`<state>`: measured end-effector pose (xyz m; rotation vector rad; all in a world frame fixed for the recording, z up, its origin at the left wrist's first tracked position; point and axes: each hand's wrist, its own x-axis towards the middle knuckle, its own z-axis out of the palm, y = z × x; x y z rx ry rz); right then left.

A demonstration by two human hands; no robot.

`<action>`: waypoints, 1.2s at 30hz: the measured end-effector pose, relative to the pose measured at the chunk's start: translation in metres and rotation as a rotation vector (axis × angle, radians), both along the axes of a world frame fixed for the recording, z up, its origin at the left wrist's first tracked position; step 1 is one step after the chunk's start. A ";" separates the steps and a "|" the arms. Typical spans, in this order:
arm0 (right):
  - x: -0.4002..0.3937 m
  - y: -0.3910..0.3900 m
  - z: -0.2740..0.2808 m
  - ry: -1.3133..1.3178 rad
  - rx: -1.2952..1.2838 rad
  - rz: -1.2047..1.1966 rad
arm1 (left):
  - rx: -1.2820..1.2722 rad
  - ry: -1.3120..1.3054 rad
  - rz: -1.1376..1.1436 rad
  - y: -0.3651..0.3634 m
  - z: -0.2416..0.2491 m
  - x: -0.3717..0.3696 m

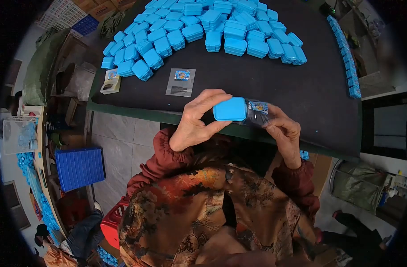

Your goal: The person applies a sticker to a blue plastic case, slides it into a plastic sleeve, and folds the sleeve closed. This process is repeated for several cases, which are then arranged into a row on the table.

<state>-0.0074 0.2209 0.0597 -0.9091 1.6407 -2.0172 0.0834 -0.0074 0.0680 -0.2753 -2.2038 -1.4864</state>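
My left hand (196,118) grips a small light-blue plastic box (229,109) with rounded corners, thumb below and fingers above. My right hand (285,131) pinches a clear plastic bag (258,116) with a colourful printed label. The bag's near end meets the right end of the box, just over the table's front edge. Left of my hands, another clear bag (181,82) with a printed label lies flat on the black tabletop (265,80). A small stack of labelled bags (110,82) sits at the left edge.
A large heap of blue boxes (212,22) covers the back of the table. Along the right edge runs a row of boxes (344,53) with printed sides. A blue crate (80,169) stands on the floor at left. Another person (74,236) is at lower left.
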 end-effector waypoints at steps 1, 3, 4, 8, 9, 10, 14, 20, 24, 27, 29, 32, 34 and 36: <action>-0.001 0.000 0.001 -0.034 -0.033 0.057 | 0.001 -0.002 0.000 0.000 -0.001 0.000; -0.005 -0.001 -0.005 -0.029 -0.042 0.081 | 0.063 -0.042 -0.038 0.001 -0.003 0.000; -0.006 -0.001 -0.006 -0.022 -0.053 0.105 | 0.063 -0.044 -0.038 0.001 -0.004 0.000; -0.004 -0.001 -0.007 -0.153 -0.096 0.072 | 0.089 -0.049 -0.033 0.003 -0.004 -0.001; -0.006 0.000 -0.012 -0.172 -0.104 0.063 | 0.085 -0.050 -0.037 0.003 -0.004 0.000; -0.007 0.001 -0.015 -0.192 -0.111 0.054 | 0.085 -0.051 -0.037 0.004 -0.004 -0.001; -0.008 0.001 -0.014 -0.226 -0.151 0.081 | 0.072 -0.037 -0.057 0.006 -0.009 -0.002; -0.006 -0.002 -0.010 -0.211 -0.135 0.123 | 0.076 -0.034 -0.053 0.011 -0.011 -0.004; -0.003 -0.006 -0.006 -0.130 -0.036 0.135 | 0.109 -0.031 -0.004 0.012 -0.011 -0.004; -0.005 -0.003 -0.011 -0.122 -0.026 0.118 | 0.097 -0.018 0.005 0.010 -0.014 -0.005; -0.006 -0.001 -0.014 -0.115 -0.033 0.110 | 0.085 -0.021 -0.037 0.008 -0.011 -0.005; -0.004 -0.005 -0.009 -0.259 -0.111 0.063 | 0.127 -0.058 -0.164 -0.005 -0.009 -0.004; -0.005 -0.003 -0.017 -0.214 -0.105 -0.030 | 0.323 -0.238 -0.283 -0.013 0.000 0.004; -0.006 -0.001 -0.020 -0.184 -0.092 -0.046 | 0.345 -0.244 -0.377 -0.018 0.007 0.003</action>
